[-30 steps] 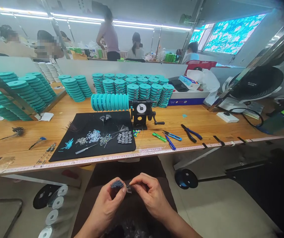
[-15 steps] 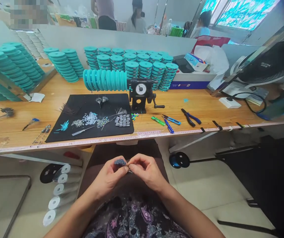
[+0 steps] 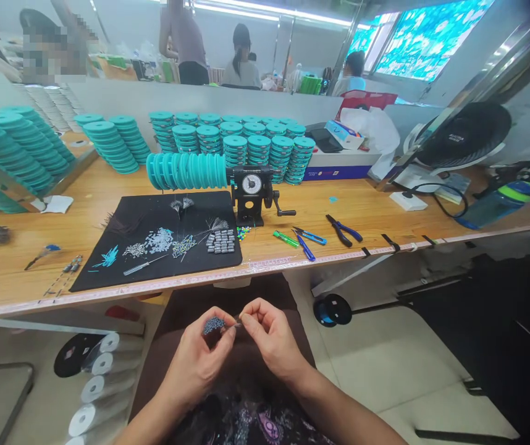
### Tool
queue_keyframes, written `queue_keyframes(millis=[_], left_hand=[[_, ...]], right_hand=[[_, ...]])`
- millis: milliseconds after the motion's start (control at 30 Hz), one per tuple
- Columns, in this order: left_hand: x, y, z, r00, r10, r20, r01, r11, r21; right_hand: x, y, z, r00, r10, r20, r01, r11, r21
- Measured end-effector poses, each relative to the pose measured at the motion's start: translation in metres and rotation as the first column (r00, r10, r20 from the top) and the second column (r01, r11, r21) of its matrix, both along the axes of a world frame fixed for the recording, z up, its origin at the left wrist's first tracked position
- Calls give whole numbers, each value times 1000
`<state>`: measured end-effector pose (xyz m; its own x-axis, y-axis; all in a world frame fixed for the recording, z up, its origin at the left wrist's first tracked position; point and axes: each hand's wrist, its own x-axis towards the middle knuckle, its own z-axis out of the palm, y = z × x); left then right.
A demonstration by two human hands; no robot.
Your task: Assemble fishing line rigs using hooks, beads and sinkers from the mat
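Low over my lap, below the table edge, my left hand [image 3: 204,349] is closed in a pinch. In its curl sits a cluster of tiny blue-grey bead-like pieces [image 3: 214,324]. My right hand [image 3: 272,337] is closed too, thumb against forefinger, close beside the left fingertips. Something thin and small spans the gap between both pinches, too fine to name. On the table ahead lies a black mat [image 3: 191,262] with a pile of clear small pieces [image 3: 158,240], grey cylinders [image 3: 221,241], turquoise slivers [image 3: 107,257] and a screwdriver [image 3: 144,264].
A hand-cranked winder [image 3: 251,191] carries turquoise spools [image 3: 186,170]; stacked spools [image 3: 236,148] stand behind. Pliers [image 3: 343,230], a green cutter [image 3: 286,238] and blue tools [image 3: 306,244] lie at right. A fan [image 3: 464,136] and bottle [image 3: 492,207] stand farther right. Other people are behind the partition.
The view has tilted up and shifted slightly right. My fingertips have drawn a little apart, with the small thin thing now showing between them. The bead-like cluster stays in my left hand.
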<state>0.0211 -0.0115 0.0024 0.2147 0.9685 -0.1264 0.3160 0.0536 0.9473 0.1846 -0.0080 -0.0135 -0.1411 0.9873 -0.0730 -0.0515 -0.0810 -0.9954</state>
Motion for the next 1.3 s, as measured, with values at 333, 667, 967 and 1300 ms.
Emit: queue_keyframes(millis=[333, 667, 967, 1300], left_hand=[[-1, -3, -10, 996, 77, -44, -78, 997, -15], [-14, -6, -11, 971, 144, 193, -124, 986, -111], [-11, -2, -13, 989, 82, 124, -79, 997, -23], [-9, -7, -8, 990, 75, -117, -60, 990, 125]], right_hand=[[-4, -11, 2, 983, 11, 181, -31, 994, 108], [-8, -12, 3, 913, -46, 404, -42, 977, 207], [-3, -11, 4, 898, -23, 439, -73, 977, 202], [-3, -11, 5, 910, -19, 415, -61, 982, 179]])
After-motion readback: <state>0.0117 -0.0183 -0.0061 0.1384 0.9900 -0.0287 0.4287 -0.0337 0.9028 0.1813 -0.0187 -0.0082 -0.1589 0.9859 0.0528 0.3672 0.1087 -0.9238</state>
